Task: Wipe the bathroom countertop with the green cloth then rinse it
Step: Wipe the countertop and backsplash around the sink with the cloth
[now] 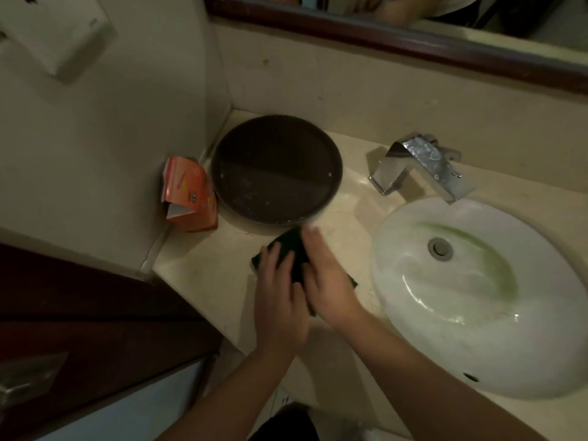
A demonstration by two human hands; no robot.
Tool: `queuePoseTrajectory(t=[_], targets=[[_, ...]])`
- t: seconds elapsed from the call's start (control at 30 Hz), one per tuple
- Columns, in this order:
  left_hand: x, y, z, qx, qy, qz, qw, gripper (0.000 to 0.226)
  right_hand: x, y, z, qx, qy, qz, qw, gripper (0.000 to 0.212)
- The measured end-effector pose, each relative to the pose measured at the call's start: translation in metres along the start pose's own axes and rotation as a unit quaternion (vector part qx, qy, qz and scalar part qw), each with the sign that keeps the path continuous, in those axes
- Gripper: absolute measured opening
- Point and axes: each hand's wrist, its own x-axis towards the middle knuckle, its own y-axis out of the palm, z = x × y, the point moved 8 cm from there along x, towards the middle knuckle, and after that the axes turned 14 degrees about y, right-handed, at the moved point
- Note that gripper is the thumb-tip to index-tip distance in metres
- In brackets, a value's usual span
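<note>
Hands first: left hand and right hand both lie flat, fingers spread, pressing the green cloth onto the bench — neither closed around it. Beyond sits a dark round tray; rightward, sink and tap.

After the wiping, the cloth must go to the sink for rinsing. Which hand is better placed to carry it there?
Probably the right hand: it lies on the green cloth on the side nearer the sink and faucet. The left hand would need to cross over it.
</note>
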Motion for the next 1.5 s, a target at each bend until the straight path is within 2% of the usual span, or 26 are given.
queuePoseTrajectory(t=[0.07,0.13,0.2,0.3,0.37,0.6,0.7,0.77,0.87,0.93,1.03,1.1,1.13,1.17,1.23,1.3,1.4,1.5], targets=[[0.016,0.033,-0.015,0.124,0.021,0.093,0.988,0.056,-0.015,-0.030,-0.038,-0.015,0.047,-0.065,0.997,0.055],[0.030,0.063,-0.024,0.235,0.031,0.178,0.955,0.065,-0.037,-0.048,-0.072,-0.039,0.099,-0.084,0.991,0.054],[0.038,0.080,-0.024,0.289,0.048,0.211,0.933,0.072,-0.055,-0.059,-0.090,-0.044,0.122,-0.091,0.987,0.054],[0.041,0.081,-0.023,0.294,0.068,0.213,0.929,0.074,-0.078,-0.071,-0.109,-0.028,0.162,-0.111,0.980,0.056],[0.036,0.067,-0.013,0.301,0.047,0.206,0.930,0.075,-0.089,-0.069,-0.117,-0.037,0.167,-0.116,0.978,0.057],[0.013,-0.003,0.056,0.352,-0.070,0.138,0.923,0.075,-0.124,-0.049,-0.137,-0.143,0.090,-0.065,0.983,0.063],[-0.008,-0.003,0.052,0.377,-0.089,0.145,0.911,0.074,-0.146,-0.044,-0.152,-0.185,0.058,-0.041,0.980,0.063],[-0.033,0.004,0.035,0.396,-0.094,0.149,0.901,0.073,-0.158,-0.045,-0.163,-0.167,0.042,-0.030,0.985,0.062],[-0.079,0.035,-0.013,0.371,-0.078,0.146,0.914,0.072,-0.175,-0.062,-0.177,-0.095,0.032,-0.028,0.995,0.058],[-0.105,0.076,-0.054,0.323,-0.052,0.166,0.930,0.074,-0.184,-0.078,-0.189,-0.055,0.040,-0.052,0.996,0.056],[-0.139,0.156,-0.136,0.269,0.059,0.238,0.931,0.076,-0.200,-0.111,-0.215,-0.022,0.083,-0.123,0.989,0.053],[-0.164,0.203,-0.186,0.244,0.163,0.303,0.907,0.072,-0.215,-0.133,-0.237,-0.009,0.134,-0.152,0.979,0.052],[-0.174,0.218,-0.202,0.211,0.198,0.329,0.899,0.070,-0.222,-0.143,-0.245,-0.023,0.151,-0.169,0.974,0.051],[-0.179,0.224,-0.212,0.153,0.209,0.332,0.907,0.067,-0.228,-0.154,-0.252,-0.027,0.166,-0.187,0.968,0.051],[-0.178,0.217,-0.215,0.019,0.196,0.268,0.943,0.063,-0.236,-0.163,-0.257,-0.095,0.151,-0.189,0.966,0.050],[-0.169,0.202,-0.200,-0.017,0.181,0.188,0.965,0.060,-0.233,-0.142,-0.248,-0.193,0.092,-0.119,0.970,0.053],[-0.146,0.199,-0.185,0.018,0.143,0.160,0.977,0.055,-0.223,-0.113,-0.233,-0.121,0.043,-0.055,0.990,0.063],[-0.121,0.197,-0.168,0.143,0.115,0.171,0.968,0.053,-0.214,-0.100,-0.229,-0.154,0.050,-0.034,0.986,0.063]])
